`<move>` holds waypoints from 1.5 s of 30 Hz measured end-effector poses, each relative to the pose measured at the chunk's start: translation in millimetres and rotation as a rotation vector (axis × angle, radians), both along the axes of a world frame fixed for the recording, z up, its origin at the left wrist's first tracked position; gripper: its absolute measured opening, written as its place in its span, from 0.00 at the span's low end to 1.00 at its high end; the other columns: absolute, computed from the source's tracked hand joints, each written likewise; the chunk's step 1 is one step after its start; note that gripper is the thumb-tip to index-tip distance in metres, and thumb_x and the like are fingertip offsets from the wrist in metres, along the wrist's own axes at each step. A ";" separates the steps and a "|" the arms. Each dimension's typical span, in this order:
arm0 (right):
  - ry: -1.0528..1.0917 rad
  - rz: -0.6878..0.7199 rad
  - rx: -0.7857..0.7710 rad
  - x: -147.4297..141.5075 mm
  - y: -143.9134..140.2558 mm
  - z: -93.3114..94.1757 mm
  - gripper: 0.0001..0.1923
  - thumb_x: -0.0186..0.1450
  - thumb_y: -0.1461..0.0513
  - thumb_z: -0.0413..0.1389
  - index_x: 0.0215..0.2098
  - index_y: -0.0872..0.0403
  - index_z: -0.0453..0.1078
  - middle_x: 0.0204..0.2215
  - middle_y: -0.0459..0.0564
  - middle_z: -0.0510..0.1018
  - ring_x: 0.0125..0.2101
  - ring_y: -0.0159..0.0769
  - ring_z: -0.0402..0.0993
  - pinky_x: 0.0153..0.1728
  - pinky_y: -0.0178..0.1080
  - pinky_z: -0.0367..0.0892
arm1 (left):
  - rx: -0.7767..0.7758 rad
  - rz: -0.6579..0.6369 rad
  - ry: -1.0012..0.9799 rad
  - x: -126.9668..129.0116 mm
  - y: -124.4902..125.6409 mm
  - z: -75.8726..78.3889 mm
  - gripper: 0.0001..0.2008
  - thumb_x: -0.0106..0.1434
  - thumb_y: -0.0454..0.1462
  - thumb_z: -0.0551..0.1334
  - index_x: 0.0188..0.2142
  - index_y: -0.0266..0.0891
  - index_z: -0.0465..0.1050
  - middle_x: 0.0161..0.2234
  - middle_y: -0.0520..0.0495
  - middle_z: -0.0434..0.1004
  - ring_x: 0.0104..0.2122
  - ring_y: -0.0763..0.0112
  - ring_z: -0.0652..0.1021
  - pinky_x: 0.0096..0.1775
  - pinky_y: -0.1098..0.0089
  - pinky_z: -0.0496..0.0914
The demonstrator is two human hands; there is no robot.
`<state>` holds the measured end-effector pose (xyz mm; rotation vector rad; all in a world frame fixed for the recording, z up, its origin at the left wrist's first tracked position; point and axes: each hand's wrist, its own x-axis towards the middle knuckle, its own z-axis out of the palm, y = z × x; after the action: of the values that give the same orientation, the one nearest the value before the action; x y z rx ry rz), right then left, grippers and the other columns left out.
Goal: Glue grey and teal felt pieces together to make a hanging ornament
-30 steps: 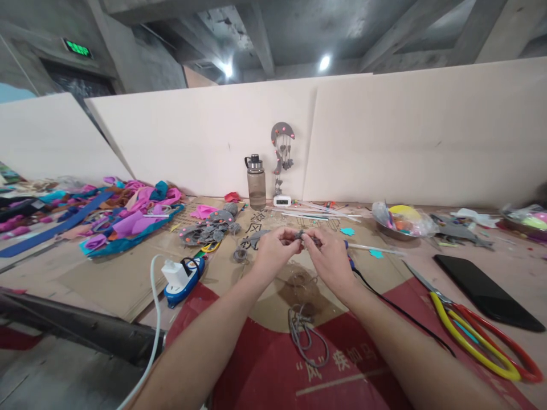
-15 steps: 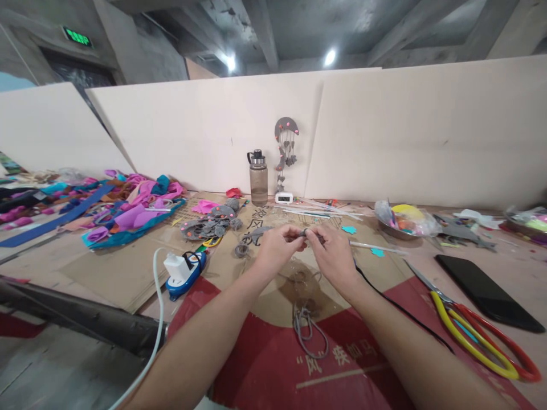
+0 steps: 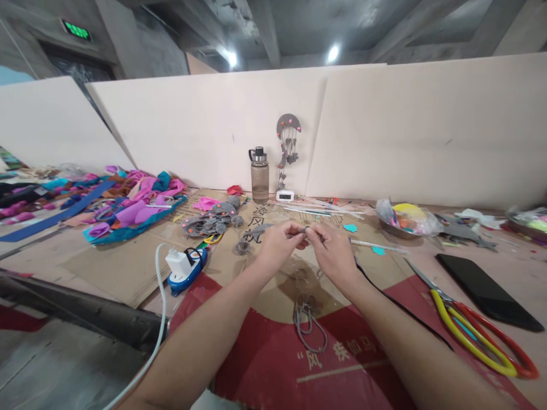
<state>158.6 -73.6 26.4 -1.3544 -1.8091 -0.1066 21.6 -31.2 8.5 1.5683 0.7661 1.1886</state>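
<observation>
My left hand point(image 3: 280, 242) and my right hand point(image 3: 331, 247) meet above the cardboard, fingertips pinched together almost touching. Between them shows a small grey piece point(image 3: 305, 229); whether it is felt or cord is hard to make out, since the fingers cover most of it. Loops of thin grey cord point(image 3: 310, 327) lie on the cardboard below the hands. Left of my left hand are a grey felt cutout point(image 3: 257, 230) and a small coil of grey cord point(image 3: 243, 246). Farther left lies a heap of grey felt pieces point(image 3: 211, 221) with pink dots.
Yellow-and-red-handled scissors point(image 3: 465, 330) and a black phone point(image 3: 489, 290) lie at right. A blue power strip point(image 3: 187, 273) with a white cable sits at left. A water bottle point(image 3: 260, 179) stands behind, near a moon-shaped felt hanging point(image 3: 289, 124). A bowl point(image 3: 405, 225) holds bagged bits.
Both hands stay pinched in nearly the same place, with slight finger movement; the grey piece between them shows a little less. The whole view has shifted slightly.
</observation>
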 end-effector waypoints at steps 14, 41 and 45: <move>0.028 0.053 -0.010 -4.1 -2.6 -4.7 0.15 0.67 0.60 0.46 0.23 0.52 0.62 0.24 0.47 0.69 0.29 0.36 0.64 0.32 0.38 0.57 | -0.067 0.019 -0.047 -1.2 0.9 4.3 0.05 0.52 0.35 0.64 0.28 0.34 0.71 0.22 0.50 0.75 0.23 0.75 0.76 0.31 0.70 0.75; 0.248 -0.065 -0.087 -9.0 -2.5 -3.2 0.15 0.60 0.60 0.51 0.16 0.53 0.61 0.18 0.44 0.67 0.23 0.30 0.59 0.26 0.35 0.53 | -0.185 -0.047 -0.109 -0.3 2.9 2.5 0.03 0.52 0.33 0.62 0.26 0.33 0.70 0.21 0.51 0.72 0.20 0.78 0.72 0.27 0.74 0.68; 0.294 -0.089 -0.121 -10.0 -2.6 -3.8 0.13 0.59 0.58 0.52 0.18 0.53 0.62 0.17 0.43 0.66 0.21 0.30 0.58 0.25 0.35 0.53 | -0.225 -0.114 -0.200 -1.5 2.7 2.4 0.04 0.51 0.33 0.63 0.25 0.33 0.70 0.22 0.51 0.72 0.21 0.77 0.72 0.28 0.73 0.69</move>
<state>148.6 -76.3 22.7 -1.4520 -1.5298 0.1503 20.1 -28.5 10.9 1.2703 0.6463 1.1149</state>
